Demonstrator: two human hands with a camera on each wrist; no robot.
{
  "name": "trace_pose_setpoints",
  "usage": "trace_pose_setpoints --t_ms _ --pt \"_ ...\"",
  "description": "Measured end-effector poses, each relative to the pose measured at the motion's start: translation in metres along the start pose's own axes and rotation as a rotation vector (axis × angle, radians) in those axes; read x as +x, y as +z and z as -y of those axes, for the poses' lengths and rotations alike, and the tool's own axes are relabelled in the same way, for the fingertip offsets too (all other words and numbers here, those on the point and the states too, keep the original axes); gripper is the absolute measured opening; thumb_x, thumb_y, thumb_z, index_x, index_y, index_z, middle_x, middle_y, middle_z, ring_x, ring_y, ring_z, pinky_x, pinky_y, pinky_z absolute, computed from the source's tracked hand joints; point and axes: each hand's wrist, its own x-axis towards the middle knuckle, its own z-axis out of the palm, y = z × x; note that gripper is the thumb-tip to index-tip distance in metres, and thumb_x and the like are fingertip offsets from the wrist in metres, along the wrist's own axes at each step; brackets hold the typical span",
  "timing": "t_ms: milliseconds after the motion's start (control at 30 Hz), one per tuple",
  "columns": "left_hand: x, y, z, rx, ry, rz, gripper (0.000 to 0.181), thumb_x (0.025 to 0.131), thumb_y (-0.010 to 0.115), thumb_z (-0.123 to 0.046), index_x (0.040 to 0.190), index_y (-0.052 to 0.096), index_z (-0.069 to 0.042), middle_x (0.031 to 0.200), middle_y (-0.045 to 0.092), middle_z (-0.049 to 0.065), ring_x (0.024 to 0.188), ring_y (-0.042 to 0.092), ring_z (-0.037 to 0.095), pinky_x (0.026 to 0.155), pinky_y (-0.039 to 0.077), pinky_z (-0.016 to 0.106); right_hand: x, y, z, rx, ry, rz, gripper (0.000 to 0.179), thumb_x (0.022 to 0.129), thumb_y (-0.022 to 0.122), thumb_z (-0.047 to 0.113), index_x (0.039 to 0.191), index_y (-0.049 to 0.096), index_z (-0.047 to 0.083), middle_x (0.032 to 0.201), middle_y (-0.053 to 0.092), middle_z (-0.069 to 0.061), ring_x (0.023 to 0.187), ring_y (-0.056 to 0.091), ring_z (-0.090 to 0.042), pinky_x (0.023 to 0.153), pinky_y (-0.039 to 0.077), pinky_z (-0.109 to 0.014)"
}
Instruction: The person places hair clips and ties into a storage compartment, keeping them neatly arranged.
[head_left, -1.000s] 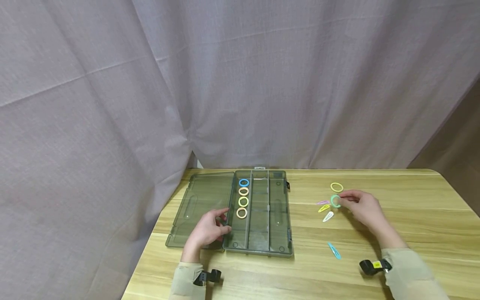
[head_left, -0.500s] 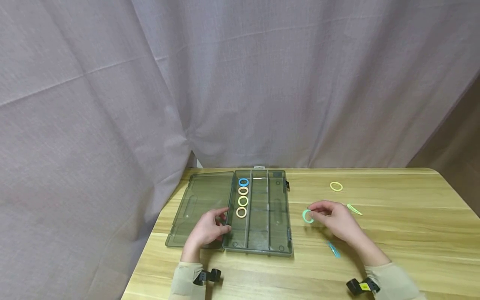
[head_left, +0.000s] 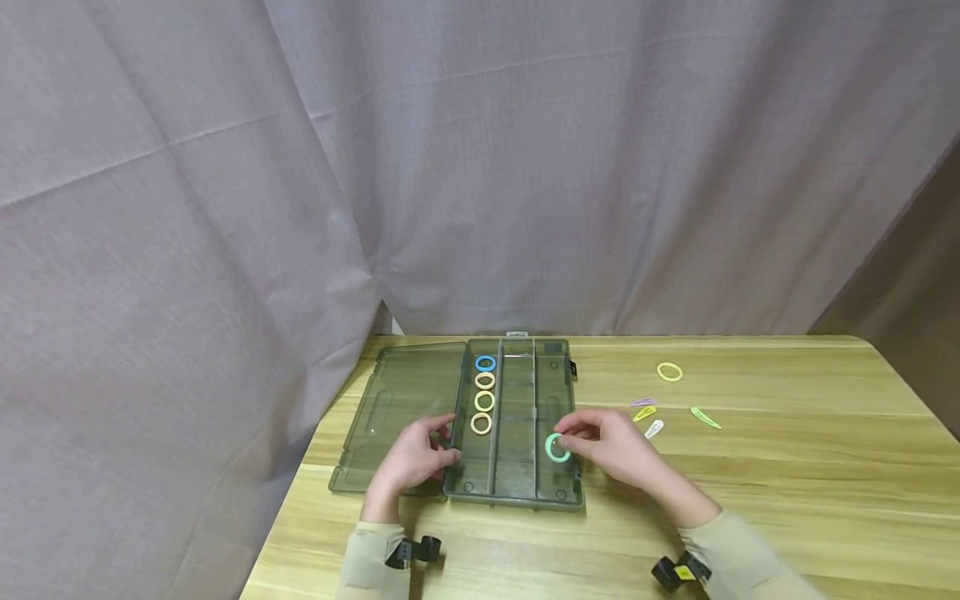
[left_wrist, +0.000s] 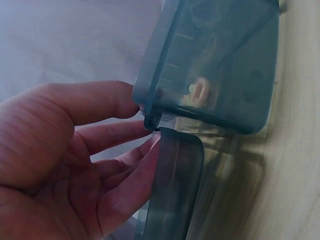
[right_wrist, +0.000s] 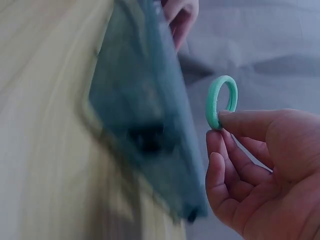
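Note:
My right hand pinches a mint green hair tie between thumb and fingertips, over the right-hand compartment of a smoky see-through organizer box. In the right wrist view the hair tie stands upright above the box wall. My left hand rests at the box's left edge, thumb and forefinger touching the hinge side. Seen from the left wrist, the thumb meets the rim and the other fingers lie by the hinge. In the left compartment a blue hair tie heads a column of several, the others peach and yellow.
The box's lid lies folded out to the left. On the table to the right are a yellow hair tie and snap clips: purple, yellow, white and green. A grey curtain hangs behind.
My right hand has carried the mint green hair tie leftward from beside the clips to over the box. Its forearm now covers the blue clip's spot. My left hand has stayed put.

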Motion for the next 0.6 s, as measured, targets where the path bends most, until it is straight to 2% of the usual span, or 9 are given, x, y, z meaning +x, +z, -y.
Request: trace_pose_setpoints --t_ms 233,400,600 --pt "0.000 0.000 0.000 -0.003 0.004 -0.001 0.070 0.088 0.081 -0.001 0.152 0.053 0.007 0.117 0.064 0.021 0.078 0.064 0.018 0.058 0.066 0.038 0.028 0.032 0.029 0.009 -0.072 0.065 0.008 0.094 0.080 0.008 0.101 0.079 0.011 0.090 0.075 0.006 0.081 0.069 -0.010 0.074 0.061 -0.026" --pt "-0.001 0.000 0.000 0.008 0.009 0.006 0.068 0.090 0.080 -0.003 0.152 0.053 0.007 0.118 0.064 0.022 0.076 0.066 0.018 0.057 0.065 0.036 0.049 0.051 0.036 -0.033 -0.116 0.102 0.008 0.094 0.080 0.007 0.098 0.080 0.013 0.087 0.075 0.008 0.077 0.068 -0.006 0.071 0.060 -0.024" --pt "-0.002 -0.002 -0.001 0.027 0.015 0.016 0.066 0.092 0.079 -0.005 0.152 0.054 0.006 0.119 0.065 0.020 0.075 0.067 0.018 0.057 0.065 0.035 0.070 0.063 0.042 -0.102 -0.156 0.117 0.007 0.095 0.079 0.008 0.100 0.081 0.010 0.088 0.075 0.010 0.076 0.065 -0.004 0.069 0.058 -0.024"
